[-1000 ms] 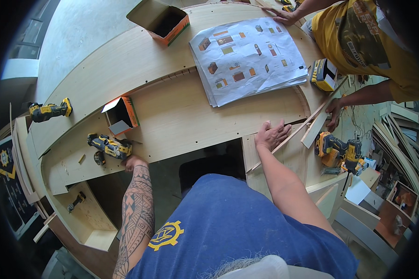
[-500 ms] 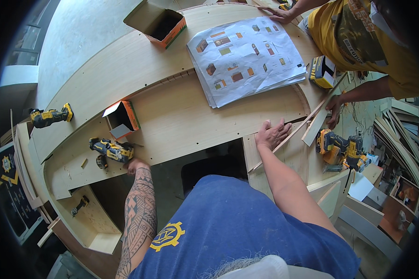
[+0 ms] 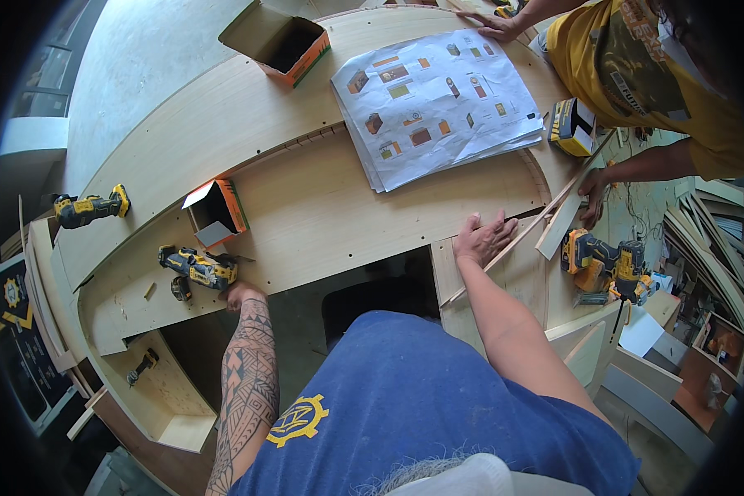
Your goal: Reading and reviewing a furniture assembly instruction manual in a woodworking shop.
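My right hand (image 3: 484, 240) lies palm down with its fingers spread on a pale plywood panel (image 3: 504, 289), beside a long thin wood strip (image 3: 511, 248). At the front edge of the curved plywood top (image 3: 339, 240) rests my left hand (image 3: 243, 291). Its fingers are mostly hidden next to a yellow-and-black cordless power tool (image 3: 202, 269). A stack of large printed drawing sheets (image 3: 438, 103) covers part of the curved top, ahead of my right hand. A small yellow-and-black tape measure (image 3: 181, 288) sits by the tool.
Across the work, a person in a yellow shirt (image 3: 636, 83) touches a short board (image 3: 564, 221) with one hand. Open orange boxes (image 3: 293, 62) stand on the plywood. More cordless tools (image 3: 91, 207) lie around, including drills (image 3: 591, 252) at right. Openings gape below the front edge.
The other person's torso shifts slightly. My hands and the things around them stay in place.
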`<state>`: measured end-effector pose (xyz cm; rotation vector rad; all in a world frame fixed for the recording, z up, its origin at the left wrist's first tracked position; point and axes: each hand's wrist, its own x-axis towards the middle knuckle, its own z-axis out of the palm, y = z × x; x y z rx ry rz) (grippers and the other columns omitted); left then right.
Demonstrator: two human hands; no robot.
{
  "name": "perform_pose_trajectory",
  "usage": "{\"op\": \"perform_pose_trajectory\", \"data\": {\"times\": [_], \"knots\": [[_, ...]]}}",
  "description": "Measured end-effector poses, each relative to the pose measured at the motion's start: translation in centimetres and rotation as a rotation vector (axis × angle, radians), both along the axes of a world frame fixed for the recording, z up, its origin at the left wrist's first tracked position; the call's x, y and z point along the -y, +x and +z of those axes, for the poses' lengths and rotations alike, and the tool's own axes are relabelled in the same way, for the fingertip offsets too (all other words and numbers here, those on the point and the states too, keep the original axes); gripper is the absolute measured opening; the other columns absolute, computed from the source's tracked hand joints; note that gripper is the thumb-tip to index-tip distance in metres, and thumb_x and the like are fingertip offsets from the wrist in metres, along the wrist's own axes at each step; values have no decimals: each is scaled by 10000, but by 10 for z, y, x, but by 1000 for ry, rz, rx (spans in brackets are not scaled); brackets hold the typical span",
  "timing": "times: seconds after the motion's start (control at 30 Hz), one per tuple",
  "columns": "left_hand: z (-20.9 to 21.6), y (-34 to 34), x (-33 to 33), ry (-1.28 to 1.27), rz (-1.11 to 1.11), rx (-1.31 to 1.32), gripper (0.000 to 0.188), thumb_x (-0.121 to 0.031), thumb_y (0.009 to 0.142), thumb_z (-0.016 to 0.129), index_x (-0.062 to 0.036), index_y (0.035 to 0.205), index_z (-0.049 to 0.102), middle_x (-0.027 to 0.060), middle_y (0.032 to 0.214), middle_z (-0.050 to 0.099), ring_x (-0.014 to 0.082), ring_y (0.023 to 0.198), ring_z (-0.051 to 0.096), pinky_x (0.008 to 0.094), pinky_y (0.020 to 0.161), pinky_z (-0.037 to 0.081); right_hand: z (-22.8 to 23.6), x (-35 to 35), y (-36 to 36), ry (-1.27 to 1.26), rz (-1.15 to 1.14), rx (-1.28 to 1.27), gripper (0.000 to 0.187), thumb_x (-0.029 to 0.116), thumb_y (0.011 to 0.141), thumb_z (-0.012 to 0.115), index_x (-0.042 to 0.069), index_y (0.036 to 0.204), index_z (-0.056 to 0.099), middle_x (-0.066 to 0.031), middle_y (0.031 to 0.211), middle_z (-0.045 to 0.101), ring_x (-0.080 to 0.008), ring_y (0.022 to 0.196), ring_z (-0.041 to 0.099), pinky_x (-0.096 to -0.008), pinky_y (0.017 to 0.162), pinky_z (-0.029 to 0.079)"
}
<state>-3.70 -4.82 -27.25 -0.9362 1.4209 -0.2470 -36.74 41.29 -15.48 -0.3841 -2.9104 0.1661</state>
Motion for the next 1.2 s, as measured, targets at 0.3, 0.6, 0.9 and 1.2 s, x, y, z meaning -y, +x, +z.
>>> {"op": "perform_pose_trajectory", "data": {"times": [0.3,0.6,0.9,1.2], "knots": [[-33,54,24,-109,-11,-76,359,-152,954,655,-63,1300,696,77,1256,719,250,994,717,519,620,592,-1,11,3,-33,32,15,723,415,940,583,52,1522,354,-319,1620,247,-468,1528,194,-565,1251,170],[-53,9,33,-92,113,-150,337,-169,878,759,-69,1200,749,89,1210,735,262,999,716,562,647,603,4,19,2,-147,-4,-19,726,393,926,593,51,1524,367,-306,1637,229,-464,1545,163,-553,1262,162],[23,21,15,39,-580,-237,257,-336,910,685,-159,1061,795,77,1102,762,235,940,739,434,739,607,12,-1,3,-302,-75,53,809,423,937,577,36,1584,283,-337,1670,87,-488,1559,101,-556,1273,118],[45,-5,12,318,-764,-266,238,-328,905,671,-176,1028,807,77,1093,769,242,969,744,437,771,611,26,14,7,-384,-30,121,814,414,937,562,31,1601,288,-321,1684,24,-493,1564,63,-535,1282,107]]}}
